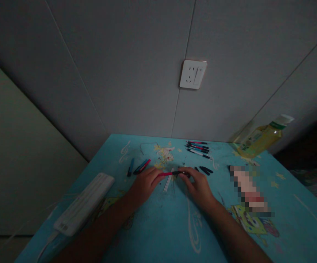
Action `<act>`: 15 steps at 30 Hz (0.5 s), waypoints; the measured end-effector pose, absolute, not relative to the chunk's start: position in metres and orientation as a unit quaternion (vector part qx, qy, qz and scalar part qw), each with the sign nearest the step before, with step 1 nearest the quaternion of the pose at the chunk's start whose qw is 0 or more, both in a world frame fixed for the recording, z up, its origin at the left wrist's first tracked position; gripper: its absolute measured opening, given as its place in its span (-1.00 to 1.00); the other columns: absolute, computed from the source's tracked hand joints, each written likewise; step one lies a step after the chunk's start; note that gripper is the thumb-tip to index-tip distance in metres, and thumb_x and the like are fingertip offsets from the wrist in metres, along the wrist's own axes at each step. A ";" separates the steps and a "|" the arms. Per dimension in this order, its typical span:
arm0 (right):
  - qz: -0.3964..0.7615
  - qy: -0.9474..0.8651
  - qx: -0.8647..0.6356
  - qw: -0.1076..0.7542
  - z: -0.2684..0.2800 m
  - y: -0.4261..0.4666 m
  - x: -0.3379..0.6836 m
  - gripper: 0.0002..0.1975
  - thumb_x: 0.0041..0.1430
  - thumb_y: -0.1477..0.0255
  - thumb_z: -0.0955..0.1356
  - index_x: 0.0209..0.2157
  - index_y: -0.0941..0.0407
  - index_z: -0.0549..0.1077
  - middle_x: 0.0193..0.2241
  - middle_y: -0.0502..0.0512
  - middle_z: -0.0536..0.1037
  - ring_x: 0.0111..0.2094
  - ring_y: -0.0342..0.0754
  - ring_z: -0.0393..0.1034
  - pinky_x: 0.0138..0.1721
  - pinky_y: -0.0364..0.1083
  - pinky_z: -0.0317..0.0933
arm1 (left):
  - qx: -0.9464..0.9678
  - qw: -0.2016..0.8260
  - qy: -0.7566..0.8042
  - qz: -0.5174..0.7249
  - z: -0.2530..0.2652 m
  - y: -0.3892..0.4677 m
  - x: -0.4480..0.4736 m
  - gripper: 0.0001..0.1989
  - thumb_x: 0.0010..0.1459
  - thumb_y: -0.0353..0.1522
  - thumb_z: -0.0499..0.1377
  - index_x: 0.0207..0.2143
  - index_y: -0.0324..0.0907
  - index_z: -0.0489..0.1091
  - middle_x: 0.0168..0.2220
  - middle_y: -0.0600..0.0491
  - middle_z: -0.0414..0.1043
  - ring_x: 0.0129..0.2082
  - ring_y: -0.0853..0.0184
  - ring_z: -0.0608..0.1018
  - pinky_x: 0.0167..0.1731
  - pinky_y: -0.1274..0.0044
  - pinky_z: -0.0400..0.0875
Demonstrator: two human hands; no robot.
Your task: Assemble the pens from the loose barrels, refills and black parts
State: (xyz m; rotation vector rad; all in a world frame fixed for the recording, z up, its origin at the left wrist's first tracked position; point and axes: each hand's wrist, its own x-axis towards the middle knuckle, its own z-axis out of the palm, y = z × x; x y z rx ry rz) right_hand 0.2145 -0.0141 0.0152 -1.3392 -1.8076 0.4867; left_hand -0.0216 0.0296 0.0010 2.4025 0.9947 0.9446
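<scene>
Both of my hands meet over the middle of the table, with a red and black pen (166,174) held level between them. My left hand (146,183) is closed on its red barrel. At the black end, the fingers of my right hand (199,186) pinch around what looks like the tip, partly hidden by them. Several thin white refills (168,183) lie just below the pen. Beyond my left hand are blue and red pen barrels (141,167) and another blue barrel (130,167). Short black pen parts (206,170) rest past my right hand.
Several pens (198,148) lie grouped near the wall. A bottle of yellow liquid (262,138) stands at the back right, and a pixelated flat item (248,190) lies in front of it. On the left is a white power strip (84,204); a wall socket (193,74) is above the table (158,230).
</scene>
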 end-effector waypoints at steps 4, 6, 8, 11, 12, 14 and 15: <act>0.190 -0.728 -0.547 0.367 0.016 -0.014 0.214 -0.63 0.38 0.28 0.20 -0.43 0.12 0.47 -0.47 0.06 0.53 -0.41 -0.07 0.42 -0.31 -0.12 0.22 | 0.846 0.205 0.320 0.375 0.004 0.029 -0.023 -0.84 0.31 -0.33 0.10 -0.18 -0.16 0.47 -0.29 0.02 0.48 -0.25 0.30 0.50 -0.18 0.46 0.39; 0.230 -0.715 -0.561 0.348 0.015 -0.015 0.213 -0.51 0.41 0.24 0.15 -0.56 0.12 0.39 -0.62 -0.01 0.42 -0.54 -0.12 0.34 -0.40 -0.14 0.16 | 0.831 0.236 0.318 0.392 0.005 0.028 -0.022 -0.86 0.27 -0.34 0.15 -0.18 -0.14 0.49 -0.27 0.02 0.50 -0.24 0.30 0.52 -0.16 0.46 0.40; 0.270 -0.693 -0.571 0.348 0.014 -0.015 0.212 -0.46 0.42 0.21 0.12 -0.59 0.13 0.36 -0.67 -0.04 0.37 -0.59 -0.15 0.30 -0.45 -0.16 0.13 | 0.785 0.304 0.341 0.419 0.005 0.027 -0.020 -0.86 0.21 -0.33 0.22 -0.18 -0.13 0.49 -0.25 0.02 0.52 -0.23 0.30 0.54 -0.17 0.47 0.42; 0.280 -0.683 -0.569 0.363 0.013 -0.015 0.211 -0.46 0.42 0.19 0.12 -0.56 0.13 0.39 -0.64 -0.04 0.39 -0.56 -0.15 0.29 -0.45 -0.16 0.12 | 0.655 0.445 0.386 0.473 0.004 0.026 -0.014 -0.80 0.17 -0.28 0.24 -0.17 -0.15 0.45 -0.26 0.03 0.53 -0.34 0.34 0.56 -0.29 0.51 0.45; 0.277 -0.685 -0.566 0.365 0.012 -0.014 0.211 -0.47 0.42 0.19 0.12 -0.55 0.13 0.40 -0.62 -0.03 0.39 -0.55 -0.15 0.30 -0.44 -0.16 0.12 | 0.614 0.482 0.393 0.487 0.005 0.025 -0.012 -0.79 0.17 -0.26 0.24 -0.17 -0.16 0.43 -0.29 0.04 0.53 -0.39 0.35 0.56 -0.32 0.51 0.45; 0.273 -0.693 -0.559 0.364 0.011 -0.014 0.210 -0.50 0.41 0.20 0.14 -0.52 0.13 0.42 -0.59 -0.01 0.42 -0.52 -0.14 0.31 -0.43 -0.16 0.13 | 0.558 0.528 0.396 0.504 0.007 0.025 -0.008 -0.77 0.16 -0.24 0.23 -0.19 -0.18 0.42 -0.37 0.06 0.53 -0.42 0.35 0.57 -0.33 0.51 0.46; 0.270 -0.697 -0.554 0.366 0.011 -0.014 0.210 -0.54 0.40 0.21 0.16 -0.47 0.13 0.45 -0.55 0.01 0.46 -0.49 -0.12 0.33 -0.42 -0.16 0.15 | 0.540 0.537 0.397 0.512 0.009 0.025 -0.007 -0.76 0.15 -0.23 0.25 -0.20 -0.19 0.42 -0.39 0.06 0.54 -0.41 0.34 0.58 -0.30 0.50 0.46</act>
